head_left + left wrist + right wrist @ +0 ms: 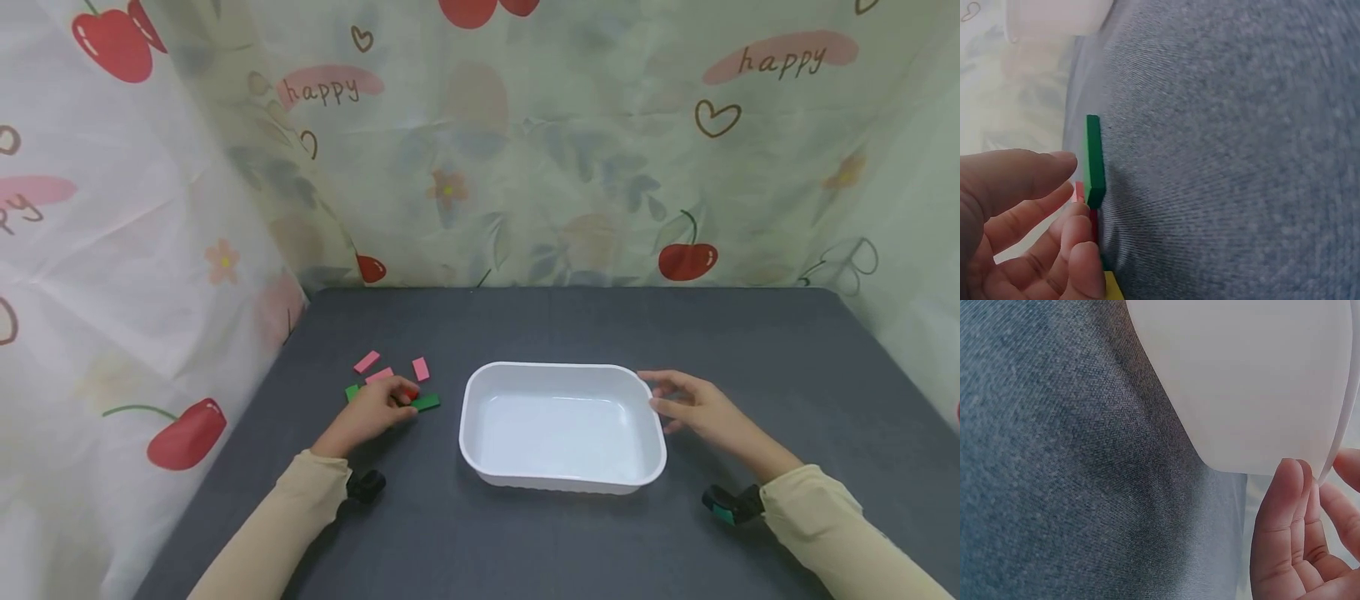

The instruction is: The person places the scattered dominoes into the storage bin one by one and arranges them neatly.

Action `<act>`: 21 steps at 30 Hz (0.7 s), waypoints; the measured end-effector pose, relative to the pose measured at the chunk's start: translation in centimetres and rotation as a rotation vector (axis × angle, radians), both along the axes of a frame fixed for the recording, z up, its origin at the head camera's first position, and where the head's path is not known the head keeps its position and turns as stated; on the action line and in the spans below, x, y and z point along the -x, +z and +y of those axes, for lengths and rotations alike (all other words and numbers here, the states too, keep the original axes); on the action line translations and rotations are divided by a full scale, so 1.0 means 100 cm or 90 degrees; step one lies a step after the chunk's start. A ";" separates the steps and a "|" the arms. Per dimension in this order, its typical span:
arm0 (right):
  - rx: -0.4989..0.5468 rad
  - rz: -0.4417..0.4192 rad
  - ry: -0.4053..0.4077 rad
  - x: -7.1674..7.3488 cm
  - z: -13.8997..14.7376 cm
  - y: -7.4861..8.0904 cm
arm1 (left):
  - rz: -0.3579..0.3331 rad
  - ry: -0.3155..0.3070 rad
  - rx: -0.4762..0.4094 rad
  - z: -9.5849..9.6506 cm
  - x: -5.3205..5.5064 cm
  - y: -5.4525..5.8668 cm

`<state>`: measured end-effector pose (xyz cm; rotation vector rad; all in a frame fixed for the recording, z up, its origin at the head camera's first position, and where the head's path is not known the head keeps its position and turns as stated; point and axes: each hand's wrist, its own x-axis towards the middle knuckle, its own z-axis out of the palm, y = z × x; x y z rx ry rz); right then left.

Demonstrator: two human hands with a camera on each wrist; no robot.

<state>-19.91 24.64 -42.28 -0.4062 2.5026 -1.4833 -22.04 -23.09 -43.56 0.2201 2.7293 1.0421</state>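
In the head view, my left hand (377, 412) is low over a loose group of small wooden blocks, with thumb and fingers apart. A green block (1094, 162) lies just beyond its thumb and fingertips. Partly hidden behind the fingers are a red block (410, 393) and, in the left wrist view, a yellow block (1112, 286). My right hand (688, 402) holds the right end of a white plastic tub (562, 483) by its rim; fingers lie against the outer wall in the right wrist view. The tub's visible inside holds nothing.
Pink blocks (421, 369) lie beyond the left hand, and another green block (352, 392) is beside its knuckles. A dark grey cloth (570, 542) covers the table. Printed curtains (525, 200) hang behind and at both sides.
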 end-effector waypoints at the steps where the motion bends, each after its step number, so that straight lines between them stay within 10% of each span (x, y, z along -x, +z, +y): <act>1: -0.001 -0.002 -0.001 0.000 0.000 0.000 | 0.002 -0.002 0.002 0.000 0.001 0.000; 21: -0.008 -0.016 -0.002 0.001 0.002 -0.001 | 0.016 0.000 0.037 0.006 0.005 -0.005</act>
